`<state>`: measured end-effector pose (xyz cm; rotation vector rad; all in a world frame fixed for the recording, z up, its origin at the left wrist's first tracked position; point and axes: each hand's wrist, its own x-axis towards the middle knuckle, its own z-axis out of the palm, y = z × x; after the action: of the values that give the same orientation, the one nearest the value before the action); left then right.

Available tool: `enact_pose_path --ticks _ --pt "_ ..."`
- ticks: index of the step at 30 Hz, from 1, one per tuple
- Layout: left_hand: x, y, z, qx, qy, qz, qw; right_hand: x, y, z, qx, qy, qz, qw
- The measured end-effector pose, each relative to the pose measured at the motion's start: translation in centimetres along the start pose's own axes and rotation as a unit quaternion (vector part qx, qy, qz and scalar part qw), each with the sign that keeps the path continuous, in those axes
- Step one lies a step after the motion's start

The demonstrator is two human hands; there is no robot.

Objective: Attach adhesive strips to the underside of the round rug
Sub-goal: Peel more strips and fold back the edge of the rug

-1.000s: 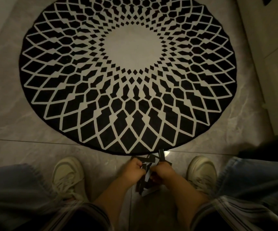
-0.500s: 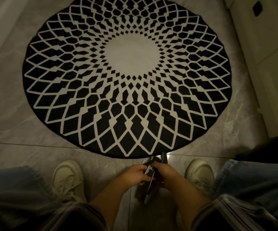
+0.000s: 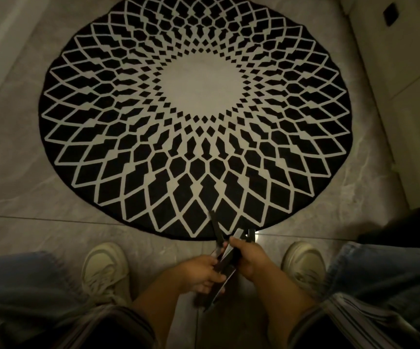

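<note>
Here, a round rug (image 3: 194,114) with a black-and-cream diamond pattern is seen lying flat, pattern side up, on a grey tiled floor (image 3: 10,172). Its near edge is met just beyond the hands; its far edge is cut off by the top of the view. Bare floor is left along the rug's left edge, widening toward the near left corner of the view. On the right only a narrow band of floor is left between the rug's edge and a pale cabinet front (image 3: 405,102) that runs along that side.

A bundle of dark adhesive strips (image 3: 225,267) is held above the floor at the rug's near edge. The left hand (image 3: 199,273) is curled round the lower part of the bundle. The right hand (image 3: 248,258) is closed on its upper part, fingers wrapped. One strip is seen sticking up from the bundle across the rug's near rim; whether it touches the rug cannot be told. Dim light and blur hide the strip count.

Two pale sneakers, left (image 3: 105,268) and right (image 3: 303,265), are planted on the floor either side of the hands, just short of the rug. Denim-clad knees (image 3: 15,285) fill the near corners. A dark shape (image 3: 405,225) is noted at the right edge, beside the right knee.
</note>
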<state>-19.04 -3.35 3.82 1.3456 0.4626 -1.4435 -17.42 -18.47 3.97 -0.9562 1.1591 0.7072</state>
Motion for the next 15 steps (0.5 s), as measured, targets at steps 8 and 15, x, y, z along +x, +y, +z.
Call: enact_pose_path --ticks 8,15 --pt "-0.4 0.5 -2.2 -0.217 0.123 0.057 0.967 0.0 -1.3 0.2 -0.028 0.026 -0.037 0.999" --pt "0.1 3.7 -0.5 -0.397 0.193 0.079 0.894 -1.2 -1.6 4.5 -0.175 -0.073 -0.049 0.981"
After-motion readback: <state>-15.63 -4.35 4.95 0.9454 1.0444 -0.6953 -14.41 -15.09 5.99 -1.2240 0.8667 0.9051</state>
